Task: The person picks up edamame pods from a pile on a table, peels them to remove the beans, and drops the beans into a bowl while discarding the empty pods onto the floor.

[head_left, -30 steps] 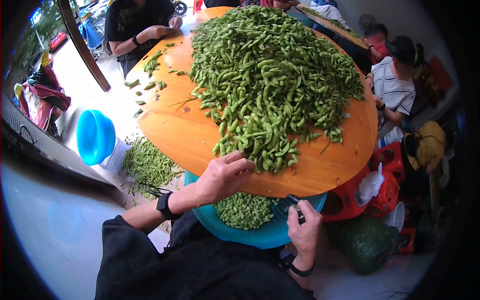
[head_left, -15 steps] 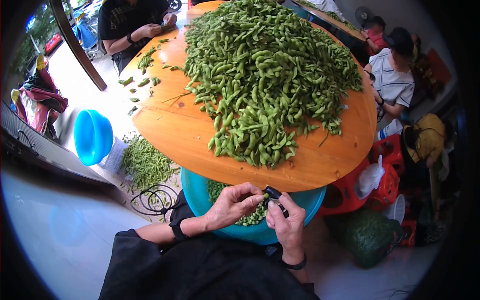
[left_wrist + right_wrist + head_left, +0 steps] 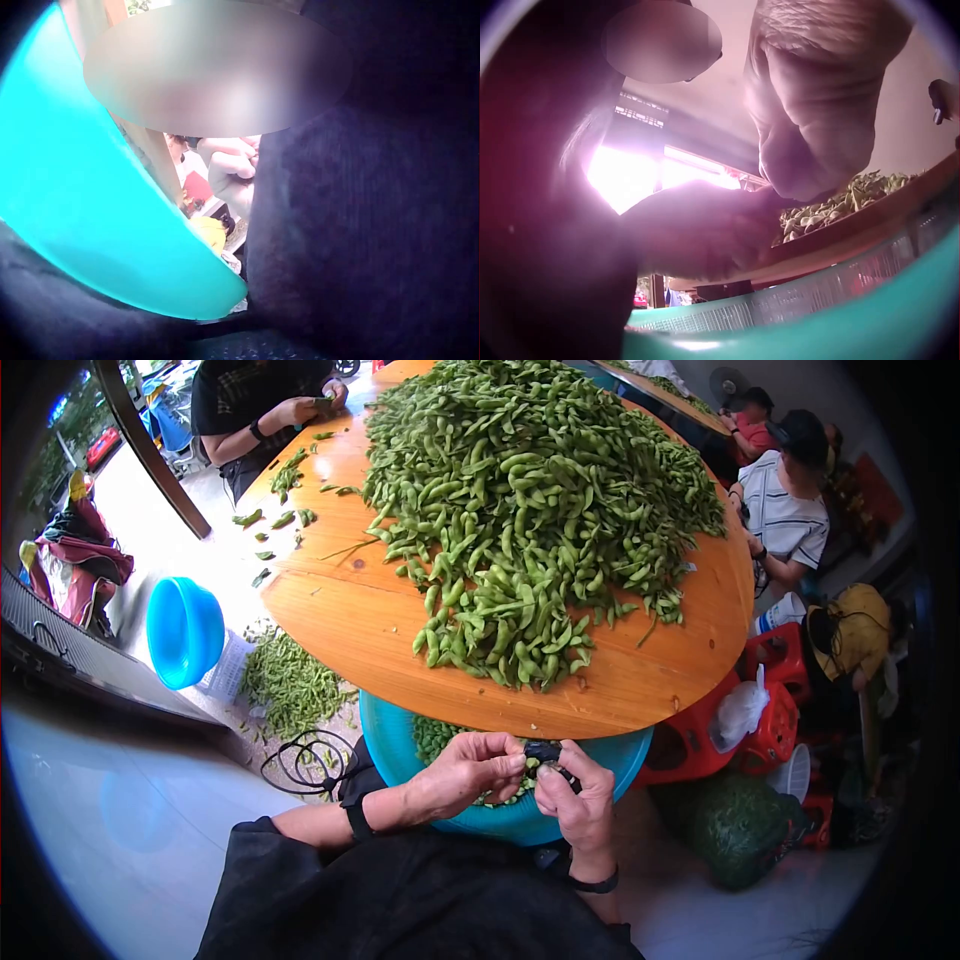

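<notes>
Over a teal basin (image 3: 375, 750), my left hand (image 3: 462, 770) pinches a green edamame pod (image 3: 531, 763) between thumb and fingertips; mostly its end shows. My right hand (image 3: 578, 800) grips a small black tool (image 3: 543, 750), its tip right at the pod; I cannot tell what kind of tool it is. Shelled green beans (image 3: 430, 738) lie in the basin, partly hidden by the hands. A large heap of edamame pods (image 3: 540, 510) covers much of the wooden table (image 3: 330, 625). In the right wrist view the left hand (image 3: 705, 232) meets the right hand (image 3: 817, 105).
The table's rounded edge overhangs the basin. Loose pods (image 3: 285, 475) lie at the table's left, where another person (image 3: 275, 410) works. On the floor are discarded pods (image 3: 290, 680), a blue tub (image 3: 185, 632), red stools (image 3: 690, 745) and a green bag (image 3: 740, 830). Another person (image 3: 785, 510) sits at right.
My left hand has come from the heap's near edge down to the right hand, with a pod in its fingers. The right hand has risen slightly left, bringing the black tool to the pod.
</notes>
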`<state>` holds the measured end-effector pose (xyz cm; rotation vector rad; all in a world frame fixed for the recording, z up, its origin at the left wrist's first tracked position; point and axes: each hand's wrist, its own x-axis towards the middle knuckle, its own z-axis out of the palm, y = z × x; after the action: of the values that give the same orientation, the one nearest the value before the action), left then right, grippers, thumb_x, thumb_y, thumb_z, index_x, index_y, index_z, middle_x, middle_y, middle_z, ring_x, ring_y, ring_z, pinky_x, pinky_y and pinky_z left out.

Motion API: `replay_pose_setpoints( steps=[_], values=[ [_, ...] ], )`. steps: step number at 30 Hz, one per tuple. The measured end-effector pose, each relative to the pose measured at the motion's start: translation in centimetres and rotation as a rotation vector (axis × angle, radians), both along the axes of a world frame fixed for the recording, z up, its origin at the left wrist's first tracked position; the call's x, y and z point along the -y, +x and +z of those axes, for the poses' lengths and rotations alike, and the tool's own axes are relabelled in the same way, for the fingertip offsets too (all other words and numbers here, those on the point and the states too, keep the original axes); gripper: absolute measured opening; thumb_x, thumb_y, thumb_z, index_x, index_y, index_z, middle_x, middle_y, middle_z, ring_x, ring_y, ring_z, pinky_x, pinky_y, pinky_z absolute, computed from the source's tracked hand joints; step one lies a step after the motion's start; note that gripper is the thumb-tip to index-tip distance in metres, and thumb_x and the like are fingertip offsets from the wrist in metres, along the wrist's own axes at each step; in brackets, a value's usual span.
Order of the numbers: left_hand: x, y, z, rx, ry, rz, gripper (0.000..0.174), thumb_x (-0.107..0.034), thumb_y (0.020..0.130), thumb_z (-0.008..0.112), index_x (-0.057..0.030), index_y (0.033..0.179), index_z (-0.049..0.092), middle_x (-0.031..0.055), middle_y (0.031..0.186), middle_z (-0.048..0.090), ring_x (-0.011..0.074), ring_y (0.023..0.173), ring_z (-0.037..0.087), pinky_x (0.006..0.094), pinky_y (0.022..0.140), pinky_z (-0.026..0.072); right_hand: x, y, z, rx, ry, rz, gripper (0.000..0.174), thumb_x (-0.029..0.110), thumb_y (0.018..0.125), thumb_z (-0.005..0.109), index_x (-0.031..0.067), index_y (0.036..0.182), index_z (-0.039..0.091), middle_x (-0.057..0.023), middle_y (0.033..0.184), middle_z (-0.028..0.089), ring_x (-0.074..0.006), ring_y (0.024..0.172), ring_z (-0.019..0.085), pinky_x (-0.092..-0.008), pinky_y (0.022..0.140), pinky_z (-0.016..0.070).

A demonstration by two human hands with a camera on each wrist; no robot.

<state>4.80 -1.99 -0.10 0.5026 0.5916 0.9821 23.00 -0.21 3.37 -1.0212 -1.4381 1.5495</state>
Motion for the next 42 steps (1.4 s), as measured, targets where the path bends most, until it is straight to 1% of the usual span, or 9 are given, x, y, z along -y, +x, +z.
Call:
replay_pose_setpoints(
  steps=[5,7,9,18,20,28,30,34,42],
  values=[
    [0.1,0.0,-0.1,0.025,-0.026,-0.071,0.017,-0.02,0.1,0.06,-0.0048,0.094,0.061,-0.0017,0.068,0.056,0.0091,0.056,0.049,0.0242,0.049,0.0336,0.2,0.5,0.1,-0.017,-0.099,0.008,0.005,0.0,0.09,0.06,-0.0048,0.089,0.06,-0.0059,0.082,0.051,-0.0112,0.056,0.051,-0.026,0.049,0.039],
    [0.2,0.3,0.5,-0.69,0.397,0.087,0.019,-0.02,0.099,0.061,-0.0012,0.095,0.06,0.0003,0.063,0.055,0.0108,0.053,0.048,0.0285,0.048,0.0353,0.5,0.4,-0.7,0.181,0.111,-0.048,0.004,0.0,0.088,0.061,-0.004,0.089,0.06,-0.0094,0.083,0.052,-0.0178,0.058,0.053,-0.0294,0.052,0.0409],
    [0.3,0.2,1.3,-0.846,0.525,0.156,0.021,-0.021,0.098,0.062,-0.0001,0.096,0.06,0.0023,0.061,0.055,0.0109,0.053,0.048,0.0301,0.048,0.0367,0.8,-0.5,-0.2,0.436,0.432,-0.149,0.007,-0.001,0.082,0.062,-0.0019,0.087,0.058,-0.0175,0.082,0.052,-0.0366,0.067,0.056,-0.0398,0.059,0.0453],
    [-0.1,-0.5,1.7,-0.69,0.352,-0.024,0.02,-0.018,0.099,0.06,0.0017,0.098,0.059,0.0084,0.062,0.058,0.0179,0.054,0.057,0.0309,0.051,0.0457,0.7,-1.1,-0.3,0.433,0.587,-0.139,0.007,-0.005,0.082,0.061,-0.0018,0.082,0.055,-0.0109,0.07,0.05,-0.0229,0.057,0.054,-0.0338,0.053,0.0423],
    [0.2,-0.2,1.0,-0.782,0.559,0.05,0.016,-0.015,0.101,0.056,0.0017,0.1,0.057,0.0093,0.064,0.059,0.0195,0.054,0.058,0.0324,0.052,0.0468,0.8,-0.6,-0.8,0.372,0.266,-0.104,0.007,-0.002,0.081,0.064,-0.0031,0.087,0.059,-0.0147,0.076,0.056,-0.0314,0.065,0.057,-0.0378,0.059,0.0456],
    [0.8,-2.7,-0.5,-0.937,0.852,-0.071,0.023,-0.013,0.091,0.065,-0.0001,0.11,0.066,0.02,0.097,0.067,0.0323,0.083,0.068,0.0401,0.068,0.0539,1.1,3.2,0.2,0.308,0.102,-0.209,0.001,-0.003,0.085,0.06,-0.0036,0.085,0.059,-0.0028,0.07,0.054,-0.007,0.055,0.052,-0.0249,0.05,0.0397],
    [0.5,-3.7,-0.6,-1.057,1.41,-0.139,0.017,-0.012,0.091,0.067,0.0009,0.102,0.068,0.0141,0.109,0.067,0.0324,0.093,0.068,0.0384,0.075,0.0564,1.2,7.0,1.7,0.425,0.114,-0.255,0.003,-0.001,0.085,0.059,-0.0036,0.086,0.06,-0.0024,0.069,0.053,-0.0059,0.055,0.051,-0.024,0.049,0.0385],
    [-0.6,-5.2,2.0,-1.122,1.076,0.058,0.017,-0.007,0.086,0.071,-0.002,0.102,0.067,0.0148,0.108,0.065,0.0319,0.095,0.067,0.0394,0.078,0.0559,2.2,14.9,3.5,0.97,0.239,-0.194,0.009,0.001,0.078,0.061,-0.0048,0.079,0.053,-0.0195,0.071,0.053,-0.0357,0.061,0.054,-0.0395,0.057,0.0415],
    [-5.9,-8.5,2.4,-1.734,1.264,0.287,0.033,-0.006,0.076,0.065,-0.0064,0.108,0.064,0.0095,0.099,0.057,0.0299,0.09,0.063,0.0402,0.072,0.054,0.7,11.5,2.6,0.926,0.403,-0.277,0.007,-0.002,0.082,0.06,-0.0046,0.086,0.055,-0.0187,0.072,0.053,-0.0365,0.063,0.055,-0.0416,0.058,0.0425]
  ],
)
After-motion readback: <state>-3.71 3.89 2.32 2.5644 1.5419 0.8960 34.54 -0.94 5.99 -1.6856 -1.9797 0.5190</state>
